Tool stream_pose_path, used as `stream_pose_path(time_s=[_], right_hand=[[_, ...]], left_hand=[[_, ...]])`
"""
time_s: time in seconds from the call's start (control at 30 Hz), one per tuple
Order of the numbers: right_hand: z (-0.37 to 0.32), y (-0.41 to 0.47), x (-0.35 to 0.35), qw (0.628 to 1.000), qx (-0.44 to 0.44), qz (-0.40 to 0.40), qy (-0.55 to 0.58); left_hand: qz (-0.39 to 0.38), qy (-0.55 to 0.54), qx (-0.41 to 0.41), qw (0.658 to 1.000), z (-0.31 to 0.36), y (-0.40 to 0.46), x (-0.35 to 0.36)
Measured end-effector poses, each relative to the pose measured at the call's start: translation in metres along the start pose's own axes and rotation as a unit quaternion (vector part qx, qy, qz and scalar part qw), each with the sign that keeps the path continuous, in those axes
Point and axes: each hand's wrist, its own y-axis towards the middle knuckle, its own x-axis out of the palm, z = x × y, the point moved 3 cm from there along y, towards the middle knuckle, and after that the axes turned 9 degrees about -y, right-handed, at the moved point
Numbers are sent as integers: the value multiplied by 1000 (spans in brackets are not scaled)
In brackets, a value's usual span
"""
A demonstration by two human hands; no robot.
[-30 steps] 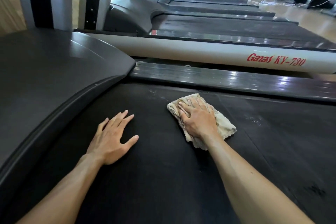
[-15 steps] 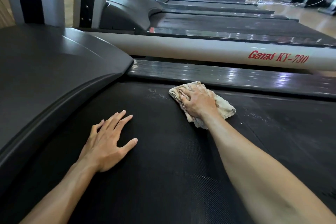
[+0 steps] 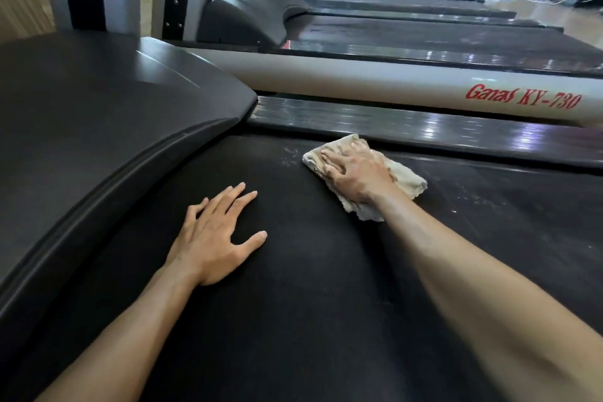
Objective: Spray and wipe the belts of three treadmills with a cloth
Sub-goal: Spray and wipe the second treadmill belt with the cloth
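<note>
My right hand [image 3: 355, 173] presses flat on the cloth [image 3: 404, 181] at the belt's [image 3: 293, 320] far edge; my left hand [image 3: 215, 235] rests beside it, fingers spread, on the belt.

Bright daylight behind, glare on the side rail [image 3: 424, 130], wide-angle bending.

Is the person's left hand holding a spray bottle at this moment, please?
No, the left hand rests flat with spread fingers on the black treadmill belt, holding nothing, while the right hand presses the cloth.
</note>
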Motion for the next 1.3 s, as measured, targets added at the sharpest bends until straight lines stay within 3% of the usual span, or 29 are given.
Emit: stream_pose_path(time_s=[0.13, 0.27, 0.33, 0.43, 0.57, 0.73, 0.9, 1.03, 1.13, 1.23, 1.3], right_hand=[[27, -43, 3, 995, -93, -4, 48], [28, -5, -1, 1000, -3, 7, 0], [4, 18, 0, 1000, -10, 4, -28], [-15, 11, 4, 997, -76, 6, -17], [16, -38, 4, 986, -163, 1, 45], [-2, 29, 1, 998, -59, -6, -14], [-77, 42, 7, 990, -141, 25, -18], [-34, 2, 10, 978, -201, 24, 53], [-15, 18, 10, 984, -170, 10, 47], [-55, 53, -2, 995, -104, -12, 9], [-89, 62, -2, 994, -113, 6, 2]], left_hand=[[5, -4, 3, 1000, -1, -1, 1], [7, -5, 0, 1000, 1, 0, 1], [20, -22, -4, 1000, 0, 0, 1], [47, -44, -8, 998, 0, -1, 0], [54, -48, -6, 997, -2, -1, 1], [48, -40, -12, 998, -2, -1, 0], [50, -42, -17, 998, -4, 0, 0], [46, -44, -20, 998, 0, -1, 0], [50, -41, -22, 998, 0, -1, 0], [51, -51, -22, 997, 1, -1, -2], [55, -53, -21, 997, 2, -1, -3]])
